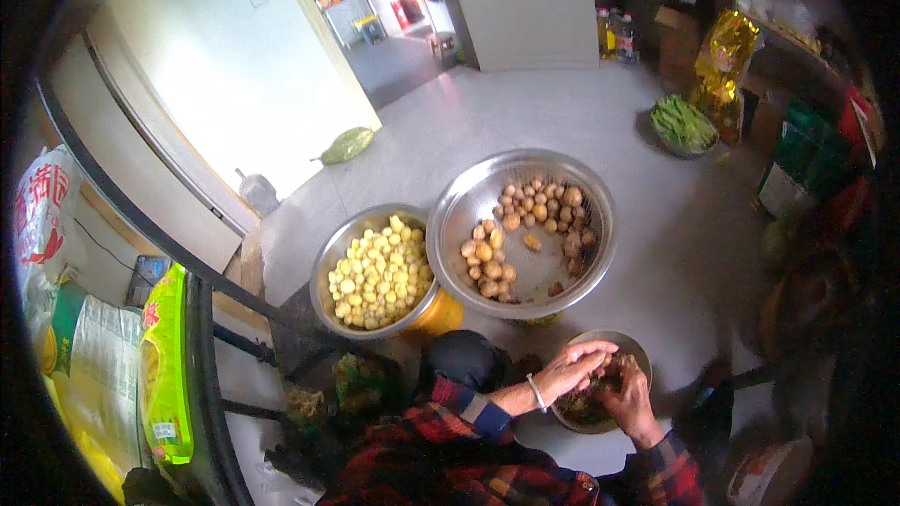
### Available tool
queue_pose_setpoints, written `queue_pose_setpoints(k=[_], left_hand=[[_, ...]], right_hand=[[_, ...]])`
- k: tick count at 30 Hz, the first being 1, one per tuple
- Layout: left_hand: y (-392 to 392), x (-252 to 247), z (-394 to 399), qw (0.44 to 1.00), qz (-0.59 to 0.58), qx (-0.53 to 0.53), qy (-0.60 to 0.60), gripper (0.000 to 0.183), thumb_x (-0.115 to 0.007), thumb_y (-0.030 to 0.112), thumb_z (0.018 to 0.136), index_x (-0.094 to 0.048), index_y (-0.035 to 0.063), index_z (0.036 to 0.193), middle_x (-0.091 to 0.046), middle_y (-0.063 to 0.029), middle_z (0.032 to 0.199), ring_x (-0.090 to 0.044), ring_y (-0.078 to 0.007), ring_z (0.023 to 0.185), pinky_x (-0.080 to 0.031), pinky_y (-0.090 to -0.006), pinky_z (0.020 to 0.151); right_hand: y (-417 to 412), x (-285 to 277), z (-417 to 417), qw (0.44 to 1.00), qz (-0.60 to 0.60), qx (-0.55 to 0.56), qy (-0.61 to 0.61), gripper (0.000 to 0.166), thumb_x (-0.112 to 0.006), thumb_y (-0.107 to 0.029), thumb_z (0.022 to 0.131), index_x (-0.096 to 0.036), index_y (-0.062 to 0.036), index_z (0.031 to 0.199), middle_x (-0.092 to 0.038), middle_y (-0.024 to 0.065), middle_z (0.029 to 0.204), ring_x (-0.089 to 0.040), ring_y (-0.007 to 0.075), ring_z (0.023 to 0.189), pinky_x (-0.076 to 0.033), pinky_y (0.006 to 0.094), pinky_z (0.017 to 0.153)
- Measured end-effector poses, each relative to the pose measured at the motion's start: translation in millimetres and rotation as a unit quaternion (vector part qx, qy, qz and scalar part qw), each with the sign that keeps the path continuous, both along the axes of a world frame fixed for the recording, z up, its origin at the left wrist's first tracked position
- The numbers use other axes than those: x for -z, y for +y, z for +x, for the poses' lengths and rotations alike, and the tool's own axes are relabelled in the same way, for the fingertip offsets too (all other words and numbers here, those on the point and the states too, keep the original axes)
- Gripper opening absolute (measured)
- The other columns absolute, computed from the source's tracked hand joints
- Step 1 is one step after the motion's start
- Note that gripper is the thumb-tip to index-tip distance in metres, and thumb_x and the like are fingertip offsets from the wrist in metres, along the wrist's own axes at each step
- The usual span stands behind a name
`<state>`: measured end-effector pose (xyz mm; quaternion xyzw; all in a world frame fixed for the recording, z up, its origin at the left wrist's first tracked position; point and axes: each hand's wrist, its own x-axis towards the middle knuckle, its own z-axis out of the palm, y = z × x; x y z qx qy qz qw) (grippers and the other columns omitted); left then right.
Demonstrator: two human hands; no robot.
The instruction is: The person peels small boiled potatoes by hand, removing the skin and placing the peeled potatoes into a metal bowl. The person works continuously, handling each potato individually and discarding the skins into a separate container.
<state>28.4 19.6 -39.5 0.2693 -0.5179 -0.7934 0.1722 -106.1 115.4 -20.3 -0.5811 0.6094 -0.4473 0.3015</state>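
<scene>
Both of my hands meet over a small metal bowl (589, 426) that holds dark scraps, seemingly peelings. My left hand (573, 371), with a silver bangle at its wrist, is closed around a small brown round piece, apparently a potato. Against it works my right hand (628, 400), its fingers curled; whether it grips a tool is hidden. Beyond the bowl stands a wide steel basin (460, 214) of small unpeeled brown potatoes (492, 270). To its left, a smaller steel basin (322, 263) is filled with pale yellow peeled potatoes (380, 270).
A black metal rack (204, 274) with packaged bags (165, 365) stands at left. Green gourds (348, 145) lie along the white wall. At far right are a bowl of green vegetables (682, 125), gold foil packages (728, 49) and bottles (615, 35).
</scene>
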Motion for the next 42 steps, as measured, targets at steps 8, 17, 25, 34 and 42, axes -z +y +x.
queue_pose_setpoints(k=[8, 17, 25, 34, 42], left_hand=[[-2.8, 21.0, -11.0, 0.996, -0.075, 0.024, -0.041, 0.034, -0.053, 0.027, 0.092, -0.054, 0.0063, 0.120, -0.057, 0.0019, 0.081, -0.040, 0.0004, 0.050, -0.031, -0.0155, 0.042], [-3.7, 18.5, -11.2, 0.992, -0.125, 0.008, -0.027, 0.030, -0.059, 0.026, 0.089, -0.062, 0.0080, 0.113, -0.059, 0.0034, 0.074, -0.044, -0.0008, 0.054, -0.037, -0.0168, 0.046], [-2.8, 18.8, -12.3, 0.978, -0.205, -0.001, -0.047, 0.029, -0.058, 0.028, 0.089, -0.063, 0.0080, 0.110, -0.062, 0.0050, 0.077, -0.043, -0.0008, 0.052, -0.037, -0.0186, 0.047], [-0.6, 38.5, -14.9, 0.959, -0.282, -0.026, 0.011, 0.028, -0.059, 0.024, 0.088, -0.063, 0.0027, 0.107, -0.063, -0.0044, 0.093, -0.053, -0.0072, 0.071, -0.044, -0.0229, 0.064], [-3.7, 41.9, -14.5, 0.944, -0.328, 0.002, -0.032, 0.023, -0.060, 0.018, 0.086, -0.065, 0.0018, 0.102, -0.060, -0.0046, 0.086, -0.054, -0.0133, 0.080, -0.043, -0.0263, 0.071]], right_hand=[[11.5, 91.2, -17.4, 0.986, -0.070, 0.146, -0.038, 0.014, -0.056, -0.005, 0.080, -0.062, 0.0065, 0.086, -0.066, 0.0130, 0.078, -0.059, 0.0144, 0.070, -0.047, 0.0292, 0.065], [12.3, 73.8, -17.1, 0.977, -0.024, 0.167, -0.129, 0.010, -0.056, -0.001, 0.077, -0.063, 0.0050, 0.082, -0.065, 0.0081, 0.077, -0.058, 0.0127, 0.071, -0.046, 0.0259, 0.067], [22.4, 39.3, -2.0, 0.982, -0.014, 0.166, -0.087, 0.019, -0.061, -0.002, 0.079, -0.055, 0.0021, 0.096, -0.057, 0.0117, 0.097, -0.055, 0.0181, 0.089, -0.044, 0.0295, 0.079], [26.0, 50.1, -0.7, 0.983, -0.026, 0.169, -0.062, 0.019, -0.063, -0.004, 0.079, -0.055, 0.0038, 0.095, -0.057, 0.0145, 0.094, -0.056, 0.0204, 0.087, -0.045, 0.0308, 0.077], [19.7, 39.6, -5.4, 0.990, -0.018, 0.131, -0.056, 0.013, -0.059, -0.006, 0.082, -0.061, 0.0068, 0.084, -0.063, 0.0108, 0.072, -0.056, 0.0136, 0.065, -0.045, 0.0274, 0.059]])
